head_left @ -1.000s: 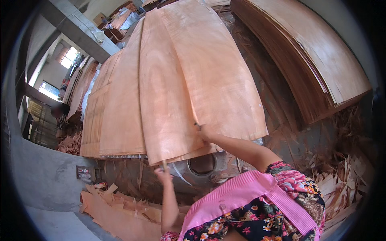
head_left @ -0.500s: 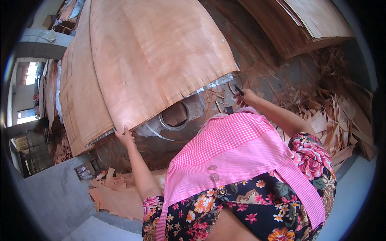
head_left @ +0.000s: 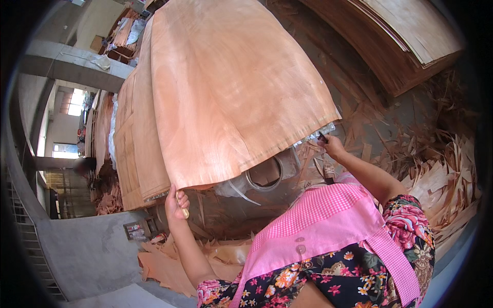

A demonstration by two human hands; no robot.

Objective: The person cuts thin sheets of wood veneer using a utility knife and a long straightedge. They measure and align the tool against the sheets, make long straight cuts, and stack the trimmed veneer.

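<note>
A large pale reddish wood veneer sheet (head_left: 231, 92) covers the top of a stack (head_left: 134, 149). At its near left corner, my left hand (head_left: 177, 205) is closed on a slim pale-yellow object (head_left: 184, 209), with fingers against the sheet's edge; whether it also pinches the sheet is unclear. My right hand (head_left: 331, 148) is just off the near right edge, closed on a small dark tool (head_left: 322, 137) whose exact kind I cannot make out. Below the edge, between my hands, is a metal ring (head_left: 264, 175) with white plastic strips beside it.
Another tall veneer stack (head_left: 380, 41) stands at the right. Veneer scraps (head_left: 441, 179) heap at the right and below. A concrete ledge (head_left: 87, 256), beam (head_left: 82, 61) and more stacks (head_left: 105, 128) are at the left. A blurred person (head_left: 83, 169) is in the background.
My right hand has left the middle of the sheets and moved right, past the near edge. The overlapping sheet edge now lies flatter. The view has shifted, and my left hand stays at the corner.
</note>
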